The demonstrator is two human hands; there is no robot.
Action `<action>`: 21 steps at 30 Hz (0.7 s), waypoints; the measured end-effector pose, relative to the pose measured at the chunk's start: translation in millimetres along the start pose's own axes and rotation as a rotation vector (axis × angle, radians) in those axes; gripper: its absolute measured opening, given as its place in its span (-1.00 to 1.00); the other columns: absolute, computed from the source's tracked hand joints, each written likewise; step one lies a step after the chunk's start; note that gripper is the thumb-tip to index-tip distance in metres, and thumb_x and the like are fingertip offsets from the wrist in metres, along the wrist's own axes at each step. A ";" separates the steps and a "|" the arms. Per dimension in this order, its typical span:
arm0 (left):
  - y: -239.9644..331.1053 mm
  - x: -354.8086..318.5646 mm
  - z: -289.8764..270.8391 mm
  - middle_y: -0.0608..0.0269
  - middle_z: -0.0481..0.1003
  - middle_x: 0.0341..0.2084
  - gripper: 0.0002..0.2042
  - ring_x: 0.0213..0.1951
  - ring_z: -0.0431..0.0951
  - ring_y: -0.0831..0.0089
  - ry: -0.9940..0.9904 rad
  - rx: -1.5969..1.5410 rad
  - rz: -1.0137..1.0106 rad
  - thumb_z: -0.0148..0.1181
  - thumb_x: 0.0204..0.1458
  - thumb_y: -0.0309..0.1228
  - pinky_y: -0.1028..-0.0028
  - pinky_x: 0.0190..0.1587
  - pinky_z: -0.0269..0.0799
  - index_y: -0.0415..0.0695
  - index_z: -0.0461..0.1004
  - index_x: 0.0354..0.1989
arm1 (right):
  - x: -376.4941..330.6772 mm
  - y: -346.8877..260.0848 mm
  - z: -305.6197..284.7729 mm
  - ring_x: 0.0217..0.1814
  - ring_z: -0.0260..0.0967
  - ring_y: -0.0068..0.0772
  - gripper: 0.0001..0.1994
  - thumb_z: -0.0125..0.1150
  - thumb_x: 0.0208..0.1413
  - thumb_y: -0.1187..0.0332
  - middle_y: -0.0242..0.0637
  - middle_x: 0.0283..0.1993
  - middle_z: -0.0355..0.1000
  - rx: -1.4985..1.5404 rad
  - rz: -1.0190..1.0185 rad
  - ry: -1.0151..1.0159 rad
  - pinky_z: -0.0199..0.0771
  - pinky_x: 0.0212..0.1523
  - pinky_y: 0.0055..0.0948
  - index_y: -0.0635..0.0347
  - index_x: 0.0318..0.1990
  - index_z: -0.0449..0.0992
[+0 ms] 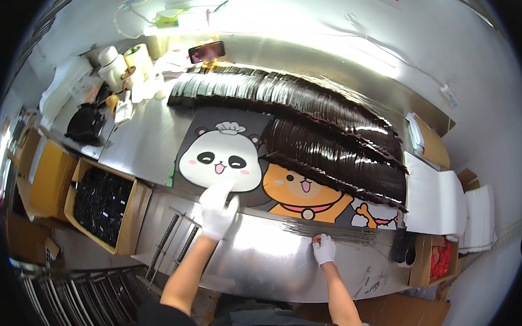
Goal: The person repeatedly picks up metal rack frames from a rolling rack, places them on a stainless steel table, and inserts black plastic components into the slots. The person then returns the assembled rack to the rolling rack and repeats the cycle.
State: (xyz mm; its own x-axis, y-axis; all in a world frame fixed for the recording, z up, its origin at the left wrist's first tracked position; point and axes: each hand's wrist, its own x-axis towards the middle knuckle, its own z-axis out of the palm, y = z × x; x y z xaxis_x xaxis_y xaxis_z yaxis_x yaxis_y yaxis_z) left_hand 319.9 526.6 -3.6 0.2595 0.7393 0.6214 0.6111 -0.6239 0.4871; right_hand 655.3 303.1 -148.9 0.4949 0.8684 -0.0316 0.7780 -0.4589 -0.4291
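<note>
Thin metal rods (357,235) lie in a loose, flat spread on the steel table (259,265), along the near edge of the printed mat (209,117). Long axis left to right, right end angled slightly toward the wearer. Right hand (324,250) is the nearer by far: gloved, at the near side of the spread, about midway along, so the rods lie just beyond its fingers and run across the line of the forearm. Its fingers are curled in; something pinkish shows at the tips, bare skin or a small item, cannot tell which. Whether a rod is grasped: cannot tell. Left hand (218,217), gloved and blurred, is well to the left of the rods, over the mat's near edge below the panda face (220,159). Thumb and fingers apart, nothing visible in the grasp; contact with the mat cannot be judged. Beyond the rods, over the cat figure (300,199), glossy dark strips (342,153) lie in overlapping rows, a longer row (269,90) behind, arcing away down to the right.
</note>
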 end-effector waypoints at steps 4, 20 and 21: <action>35.6 -156.6 -92.6 0.18 0.45 0.17 -0.10 0.34 0.20 0.07 -0.567 0.706 -0.918 0.47 -0.18 -0.10 -0.14 0.22 0.23 -0.09 0.24 0.41 | 13.1 8.0 9.9 -0.18 0.44 0.02 -0.94 0.30 0.04 0.33 -0.14 -0.30 0.50 -0.039 -0.093 0.064 0.44 -0.07 -0.03 0.01 -0.33 0.57; 157.4 -454.9 -322.4 -0.12 0.51 -0.19 -0.13 -0.11 0.59 0.01 -0.438 0.148 -1.173 0.43 -0.30 -0.21 0.12 -0.03 0.55 -0.27 0.25 0.29 | -192.2 -86.1 32.1 -0.29 0.42 -0.46 -0.87 0.08 0.30 0.45 -0.29 -0.32 0.49 0.629 -0.328 -0.515 0.50 -0.16 -0.41 0.31 -0.21 0.53; 135.9 -482.1 -342.6 -0.18 0.53 -0.10 -0.15 -0.09 0.61 -0.03 -0.467 0.160 -1.420 0.43 -0.28 -0.21 0.10 -0.01 0.58 -0.30 0.26 0.26 | -232.2 -107.7 44.8 -0.29 0.44 -0.47 -0.87 0.09 0.30 0.45 -0.30 -0.33 0.51 0.537 -0.424 -0.648 0.51 -0.16 -0.42 0.30 -0.22 0.55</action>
State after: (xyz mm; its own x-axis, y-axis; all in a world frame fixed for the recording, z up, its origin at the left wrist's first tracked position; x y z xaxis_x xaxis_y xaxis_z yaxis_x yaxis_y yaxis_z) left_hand 21.7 -1.4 -26.8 -0.4132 0.7194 -0.5583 0.6164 0.6723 0.4100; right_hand 439.3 159.3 -135.8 -0.2262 0.9524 -0.2044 0.4811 -0.0732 -0.8736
